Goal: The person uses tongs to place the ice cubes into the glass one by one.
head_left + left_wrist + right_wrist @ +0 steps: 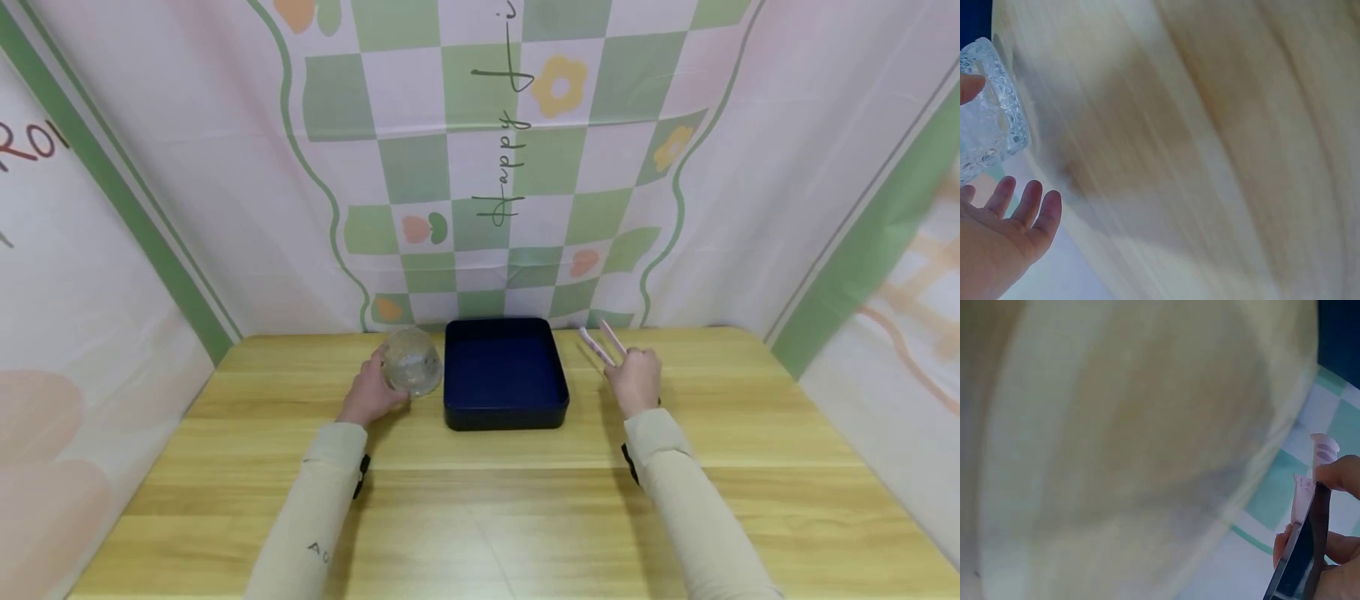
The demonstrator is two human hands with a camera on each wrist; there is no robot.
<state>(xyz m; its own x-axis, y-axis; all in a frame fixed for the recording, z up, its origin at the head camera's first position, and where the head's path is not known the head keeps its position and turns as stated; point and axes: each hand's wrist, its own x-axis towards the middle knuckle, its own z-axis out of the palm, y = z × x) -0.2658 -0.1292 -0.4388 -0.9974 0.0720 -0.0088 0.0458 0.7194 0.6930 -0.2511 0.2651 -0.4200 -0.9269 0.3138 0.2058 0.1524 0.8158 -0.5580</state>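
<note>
In the head view my left hand (372,390) curves around the side of a clear glass bowl (412,361), left of a dark blue square tray (506,418). The left wrist view shows the bowl's bumpy, textured glass (1013,115) with my thumb across it; the other fingers (1029,206) are spread below. Whether they all touch the glass is hard to tell. On the tray's right, my right hand (636,382) grips tongs (597,345) with pale pink tips, pointing away from me and spread apart. Up close, the tongs' handle (1304,550) looks dark and shiny between thumb and fingers.
A wood-grain table (480,517) lies beneath everything. Behind its far edge hangs a green-and-white checked cloth (480,167), and more printed cloth flanks the table on both sides. The tray's raised walls stand between the hands.
</note>
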